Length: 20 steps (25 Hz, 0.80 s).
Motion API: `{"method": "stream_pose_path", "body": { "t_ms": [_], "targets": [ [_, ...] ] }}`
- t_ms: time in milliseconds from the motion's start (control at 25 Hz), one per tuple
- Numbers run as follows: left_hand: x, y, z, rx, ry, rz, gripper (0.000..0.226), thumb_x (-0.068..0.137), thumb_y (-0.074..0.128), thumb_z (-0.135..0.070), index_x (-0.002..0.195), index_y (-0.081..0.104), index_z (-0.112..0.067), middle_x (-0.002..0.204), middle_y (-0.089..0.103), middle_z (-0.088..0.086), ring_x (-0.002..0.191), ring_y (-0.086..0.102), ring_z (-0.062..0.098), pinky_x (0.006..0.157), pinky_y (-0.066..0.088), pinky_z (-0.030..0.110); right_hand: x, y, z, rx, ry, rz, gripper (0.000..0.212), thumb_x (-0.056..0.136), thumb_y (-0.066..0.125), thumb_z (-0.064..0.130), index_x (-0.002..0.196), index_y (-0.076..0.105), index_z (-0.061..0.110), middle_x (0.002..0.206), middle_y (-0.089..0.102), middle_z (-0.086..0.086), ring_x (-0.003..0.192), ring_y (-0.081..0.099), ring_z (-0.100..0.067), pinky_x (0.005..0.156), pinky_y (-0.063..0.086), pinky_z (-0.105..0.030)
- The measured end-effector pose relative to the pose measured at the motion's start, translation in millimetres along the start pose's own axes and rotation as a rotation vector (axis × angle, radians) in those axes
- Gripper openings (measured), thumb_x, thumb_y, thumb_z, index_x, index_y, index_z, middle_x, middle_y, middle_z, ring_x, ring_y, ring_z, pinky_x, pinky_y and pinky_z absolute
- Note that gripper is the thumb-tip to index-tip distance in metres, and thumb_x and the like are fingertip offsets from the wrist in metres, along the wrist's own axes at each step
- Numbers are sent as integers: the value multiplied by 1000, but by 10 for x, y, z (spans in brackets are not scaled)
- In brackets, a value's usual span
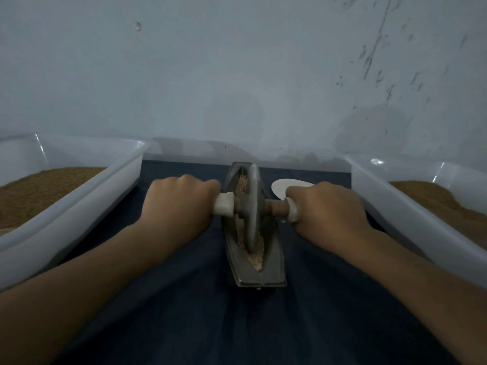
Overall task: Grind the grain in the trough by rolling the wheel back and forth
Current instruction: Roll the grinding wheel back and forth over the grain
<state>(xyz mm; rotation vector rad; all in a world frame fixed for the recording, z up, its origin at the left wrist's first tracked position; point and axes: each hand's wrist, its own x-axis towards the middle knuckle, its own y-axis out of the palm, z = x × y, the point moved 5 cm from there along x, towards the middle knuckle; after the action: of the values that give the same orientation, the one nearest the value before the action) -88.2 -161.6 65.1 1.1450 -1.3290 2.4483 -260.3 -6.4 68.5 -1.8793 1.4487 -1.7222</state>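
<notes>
**Both hands grip the wheel's handles, disc seated in the grain-filled trough**

The wheel (pixel 253 206) is a thin, dull grey metal disc standing on edge in the groove of the trough (pixel 254 275), about midway along it. The trough is a narrow, boat-shaped vessel of dark grey metal, pointed at the far end and squared off on a flat base at the near end. It sits in the middle of the counter and runs straight away from the person. Pale tan grain (pixel 257 246), coarse and crumbly, lies in the groove on both sides of the disc and thins out toward the near tip.

A brownish axle (pixel 275 209) passes through the centre of the wheel and ends on each side in a whitish cylindrical handle. The left hand (pixel 179 204) is curled in a fist around the left handle (pixel 223 204), whose inner end shows just beside the disc. The right hand (pixel 329 209) is wrapped the same way around the right handle (pixel 292 213), a little farther out along the axle.

A dark blue cloth (pixel 237 325) with soft folds covers the counter. A flat white oval piece (pixel 282 187) lies on it just behind the right hand. Translucent white plastic tubs stand to either side, the left tub (pixel 79 206) and the right tub (pixel 421 233), each holding a heap of fine brown meal (pixel 39 188). Behind everything rises a pale grey-blue wall (pixel 237 75), scuffed with dark marks on the right
</notes>
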Motion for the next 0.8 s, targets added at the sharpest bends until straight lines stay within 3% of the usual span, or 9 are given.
{"method": "stream_pose_path", "body": {
  "t_ms": [120,200,280,440,600,680,720,760,800],
  "targets": [
    [53,17,-44,93,-9,98,45,63,77,-28,69,33,-28,54,20,-8,42,13,14,47,5,21,17,64,-24,7,28,-17,50,51,81,34,60,32,33,51,12,14,46,7,3,45,3,-15],
    [248,232,-52,143,-63,131,29,80,67,-30,74,38,-29,58,26,-7,46,22,14,45,14,25,231,392,-68,33,64,89,31,69,76,35,65,46,32,55,37,13,46,35,-5,44,22,-20],
    [521,376,-42,122,-99,125,15,89,61,-25,79,50,-27,62,36,-5,52,37,17,48,26,27,479,674,-166,141,178,228,23,84,66,46,74,52,31,70,53,10,65,55,-18,53,33,-28],
    [733,504,-30,125,-96,99,11,84,64,-20,79,56,-26,60,42,-5,52,36,18,51,25,28,553,916,-251,195,235,115,44,84,63,63,67,38,31,66,45,11,61,44,-19,49,21,-26],
    [483,521,53,43,-159,50,30,75,75,-27,68,46,-25,55,38,-7,46,30,15,48,17,24,554,719,-154,46,129,-50,30,76,79,49,76,56,29,66,58,7,58,41,-18,50,16,-24],
    [347,565,71,-12,-194,81,35,79,73,-30,69,39,-27,56,35,-10,45,28,11,46,14,22,584,532,-92,1,72,-95,24,75,80,39,79,58,30,77,62,8,76,53,-21,71,35,-32],
    [294,582,75,-35,-219,88,34,81,71,-32,70,39,-27,56,36,-10,46,30,11,45,15,22,590,468,-59,-9,71,-70,21,76,79,37,89,62,31,93,63,7,100,55,-23,96,35,-45],
    [261,591,78,-54,-239,86,32,82,69,-33,71,40,-27,57,39,-9,47,34,12,45,16,22,597,438,-36,-4,105,2,32,77,78,34,106,63,34,115,59,4,126,44,-28,113,16,-58],
    [247,602,84,-68,-259,84,30,82,69,-34,71,42,-27,58,42,-9,47,38,13,45,18,22,604,430,-56,19,170,119,54,78,77,29,127,55,37,136,48,-2,145,22,-34,117,-4,-64]
  ]
}}
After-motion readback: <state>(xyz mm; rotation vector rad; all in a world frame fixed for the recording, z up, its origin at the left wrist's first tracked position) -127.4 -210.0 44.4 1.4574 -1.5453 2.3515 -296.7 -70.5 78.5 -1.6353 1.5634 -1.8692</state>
